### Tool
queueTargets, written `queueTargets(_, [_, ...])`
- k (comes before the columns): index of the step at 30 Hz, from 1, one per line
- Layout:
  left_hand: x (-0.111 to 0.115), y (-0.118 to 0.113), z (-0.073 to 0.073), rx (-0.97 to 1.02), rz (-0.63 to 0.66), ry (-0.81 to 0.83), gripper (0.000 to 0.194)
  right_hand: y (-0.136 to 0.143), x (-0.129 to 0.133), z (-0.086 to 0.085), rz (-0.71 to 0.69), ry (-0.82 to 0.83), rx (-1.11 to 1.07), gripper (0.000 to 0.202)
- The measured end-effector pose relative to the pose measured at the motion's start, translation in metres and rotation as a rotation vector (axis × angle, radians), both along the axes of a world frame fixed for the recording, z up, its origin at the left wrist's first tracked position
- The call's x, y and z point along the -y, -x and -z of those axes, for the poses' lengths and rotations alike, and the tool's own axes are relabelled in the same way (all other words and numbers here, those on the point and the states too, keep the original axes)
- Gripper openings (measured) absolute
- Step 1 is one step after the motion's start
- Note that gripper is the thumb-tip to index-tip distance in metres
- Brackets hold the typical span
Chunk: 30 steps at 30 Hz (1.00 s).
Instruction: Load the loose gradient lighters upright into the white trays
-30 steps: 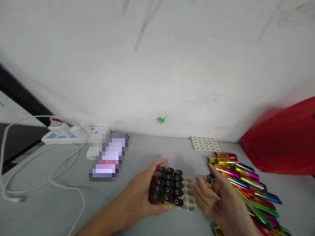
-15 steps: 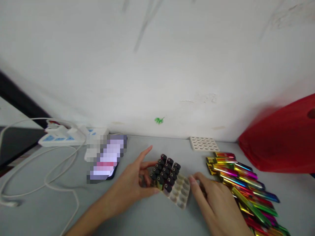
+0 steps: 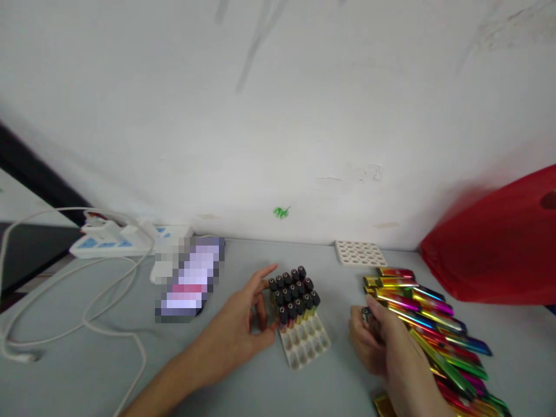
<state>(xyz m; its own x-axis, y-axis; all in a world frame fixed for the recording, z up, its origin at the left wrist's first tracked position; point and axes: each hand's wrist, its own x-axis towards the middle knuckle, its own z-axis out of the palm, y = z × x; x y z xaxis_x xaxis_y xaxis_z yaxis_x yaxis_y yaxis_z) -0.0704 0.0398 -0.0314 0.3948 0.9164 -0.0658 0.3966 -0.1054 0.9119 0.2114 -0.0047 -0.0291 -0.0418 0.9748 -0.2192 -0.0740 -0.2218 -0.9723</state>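
Note:
A pale tray with rows of oval holes lies on the grey table. Its back rows hold several upright black-capped tubes; the front holes show no tubes. My left hand rests at the tray's left side, fingers spread and curved around the edge, nothing gripped. To the right of the tray, my right hand is closed on a black-capped tube, its cap end showing between the thumb and fingers. Shiny multicoloured tubes are piled just beyond that hand.
A second white holed tray lies by the wall. At the right stands a red bag. On the left are a phone, a power strip and loose white cables.
The tray has turned and now lies straighter. My right hand has moved away from its edge to the right and holds a tube. My left hand stays beside the tray.

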Motion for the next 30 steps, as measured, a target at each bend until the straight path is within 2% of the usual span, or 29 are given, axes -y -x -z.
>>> queueTargets(3, [0.000,0.002,0.001,-0.018,0.001,-0.003,0.096,0.004,0.001,0.002,-0.046,0.159,-0.290,0.061])
queueTargets(5, [0.000,0.002,0.000,-0.029,-0.005,-0.001,0.096,0.007,0.004,0.002,-0.047,0.190,-0.357,0.060])
queueTargets(9, [0.000,0.001,0.000,-0.038,0.000,-0.008,0.096,0.008,0.003,-0.003,0.005,0.176,-0.362,0.064])
queueTargets(13, [0.001,0.000,-0.001,-0.055,0.005,-0.015,0.095,0.007,-0.002,-0.011,-0.013,0.236,-0.402,0.068])
queueTargets(18, [0.003,-0.001,-0.013,-0.100,0.033,-0.065,0.097,0.008,-0.004,-0.013,-0.006,0.276,-0.459,0.069])
queueTargets(21, [0.004,-0.001,-0.017,-0.125,0.041,-0.056,0.104,0.009,-0.004,-0.012,-0.024,0.291,-0.474,0.069])
queueTargets(25, [0.005,0.001,-0.012,-0.145,0.040,-0.037,0.118,0.009,-0.001,-0.012,0.018,0.266,-0.451,0.062])
queueTargets(30, [0.005,0.002,-0.005,-0.087,0.061,-0.057,0.118,0.006,-0.005,0.003,-0.056,0.257,-0.553,0.067])
